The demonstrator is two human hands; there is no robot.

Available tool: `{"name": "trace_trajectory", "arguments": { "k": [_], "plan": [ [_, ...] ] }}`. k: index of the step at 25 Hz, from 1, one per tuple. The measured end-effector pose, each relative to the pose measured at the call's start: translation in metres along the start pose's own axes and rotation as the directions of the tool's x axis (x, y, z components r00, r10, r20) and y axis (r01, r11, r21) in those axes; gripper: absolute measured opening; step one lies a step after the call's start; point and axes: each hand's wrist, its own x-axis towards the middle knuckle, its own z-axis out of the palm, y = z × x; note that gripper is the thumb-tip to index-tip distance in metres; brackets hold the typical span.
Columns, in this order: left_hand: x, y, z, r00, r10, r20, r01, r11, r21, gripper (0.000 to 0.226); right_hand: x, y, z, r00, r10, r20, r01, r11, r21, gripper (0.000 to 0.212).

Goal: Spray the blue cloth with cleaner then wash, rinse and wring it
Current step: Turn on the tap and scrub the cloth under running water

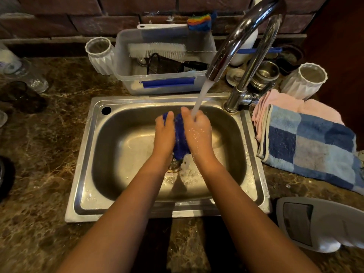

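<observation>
The dark blue cloth (179,134) is bunched up between both hands over the middle of the steel sink (84,166). My left hand (165,133) grips its left side, thumb over the top. My right hand (198,133) grips its right side. Water runs from the chrome tap (242,36) in a white stream (201,97) onto my right hand and the cloth. The cloth's lower end hangs toward the drain (174,164). Most of the cloth is hidden between my palms.
Behind the sink is a clear plastic bin (161,79) holding a brush and utensils, flanked by two white ribbed vases (101,54) (304,81). Folded pink and blue-checked towels (309,142) lie on the right counter. A grey-white object (315,223) lies front right. Glassware (29,75) stands left.
</observation>
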Motion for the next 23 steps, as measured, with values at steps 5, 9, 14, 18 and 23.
{"name": "trace_trajectory", "arguments": {
  "k": [5,9,14,18,23],
  "plan": [
    [-0.012,0.016,0.006,1.000,-0.011,-0.013,0.008,0.976,-0.219,0.025,0.005,0.011,-0.008,1.000,0.024,-0.005,-0.023,0.992,0.125,0.033],
    [-0.038,0.004,0.018,0.808,0.589,0.019,-0.575,0.781,0.244,0.035,0.010,0.000,-0.006,0.977,0.208,-0.041,-0.189,0.942,0.276,0.025],
    [-0.038,0.007,0.027,0.779,0.627,0.005,-0.580,0.717,0.387,0.036,0.005,0.001,-0.004,0.988,0.153,0.034,-0.155,0.922,0.356,0.023],
    [-0.023,0.023,0.024,0.919,0.389,-0.065,-0.356,0.890,0.286,0.026,0.001,-0.002,-0.007,0.995,-0.053,-0.086,0.042,0.992,-0.117,0.021],
    [-0.010,0.029,0.022,1.000,0.002,-0.017,-0.001,1.000,0.025,0.022,0.002,-0.008,-0.004,0.968,-0.231,-0.095,0.169,0.886,-0.431,0.025]
  ]
}}
